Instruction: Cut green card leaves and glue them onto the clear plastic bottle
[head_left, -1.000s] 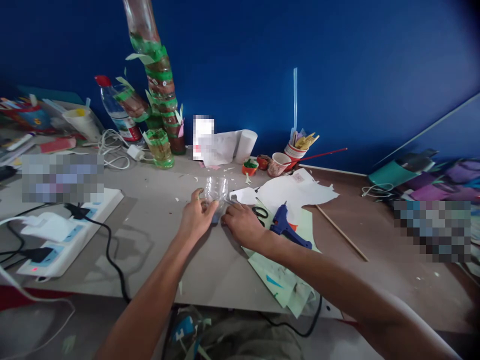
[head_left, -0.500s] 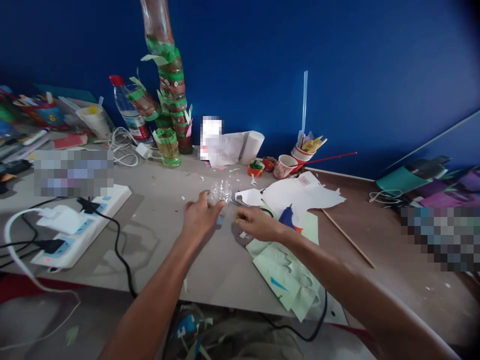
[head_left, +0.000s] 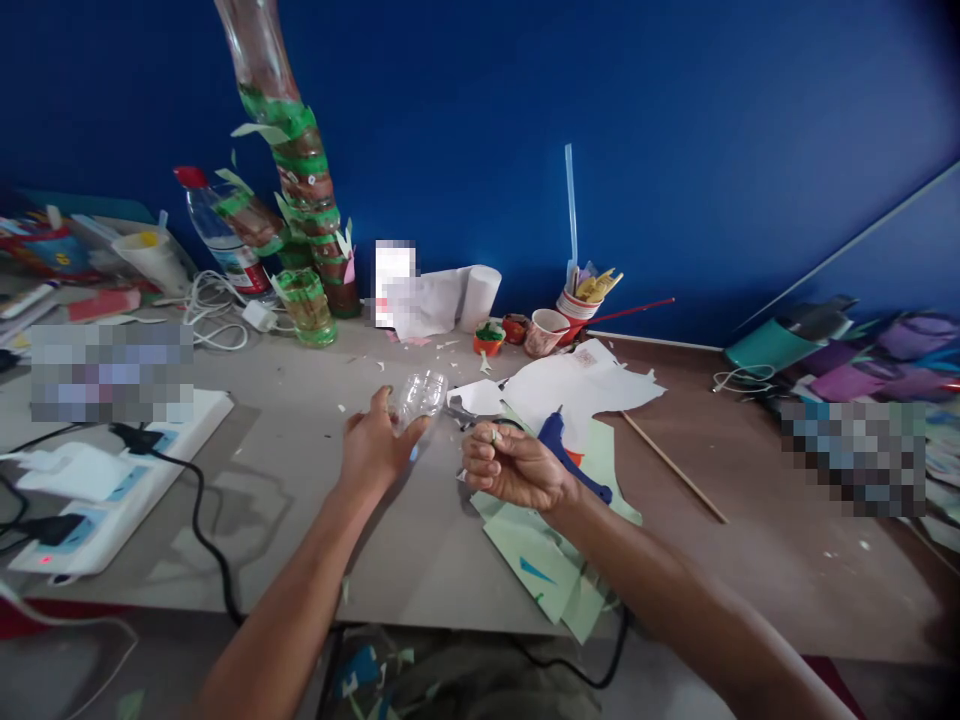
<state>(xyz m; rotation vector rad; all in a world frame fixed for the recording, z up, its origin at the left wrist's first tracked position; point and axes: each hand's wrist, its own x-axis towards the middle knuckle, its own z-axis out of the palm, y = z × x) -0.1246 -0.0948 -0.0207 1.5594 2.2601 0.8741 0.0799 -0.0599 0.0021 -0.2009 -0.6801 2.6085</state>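
Observation:
My left hand (head_left: pixel 377 445) is closed around a clear plastic bottle piece (head_left: pixel 424 394) above the table, thumb on the near side. To its right, apart from the plastic, my right hand (head_left: pixel 517 466) is turned with curled fingers toward me. Thumb and fingertips pinch a tiny pale bit (head_left: pixel 493 436), too small to name. Scissors (head_left: pixel 459 410) lie just behind this hand, their handles partly hidden. A blue glue gun (head_left: pixel 555 432) rests beside the right wrist, on pale green paper sheets (head_left: pixel 551 575).
A white power strip (head_left: pixel 176 440) with plugs and cords stands at left. Behind are a green-and-brown bottle tower (head_left: pixel 307 190), a paper roll (head_left: pixel 480 298) and paper cups (head_left: pixel 545 333). Cut white paper (head_left: pixel 611 385) and a wooden stick (head_left: pixel 675 467) lie right.
My right hand has drawn back from the plastic piece and turned over, showing a tiny pale bit in its fingertips. My left hand keeps the plastic, now tilted. The view has shifted slightly.

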